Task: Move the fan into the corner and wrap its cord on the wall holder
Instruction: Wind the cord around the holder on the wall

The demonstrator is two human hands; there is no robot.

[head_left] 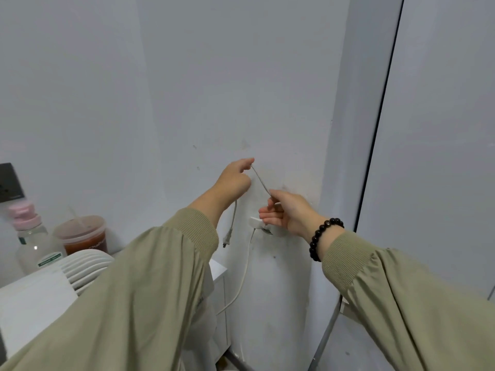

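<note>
Stretching taut between both hands, a short run of the thin grey cord (260,182) slants across the pale wall (241,76). The left hand (233,178) is raised against the wall and pinches the upper end of that run between thumb and forefinger, its other fingers curled in. Below it the loose end of the cord hangs down, and the two-pin plug (227,240) dangles free just beside the left sleeve (187,236). The right hand (289,212) sits lower and to the right, fingertips closed on the cord's lower end; a bracelet of dark beads (321,238) circles that wrist. Just under the right hand's fingers is the small white wall holder (255,222), fixed to the wall; how many turns of cord lie on it cannot be made out. From the holder a white length of cord (245,277) drops down the wall in a curve toward the edge of a white cabinet (218,269). The fan (85,266), white with a ribbed grille, stands at lower left on that cabinet, close to the wall and partly hidden by the left sleeve. Behind it are a clear bottle with a pink cap (29,236) and a lidded cup of reddish-brown liquid (81,234), with a dark wall socket (9,183) above them at the frame's left edge.
</note>
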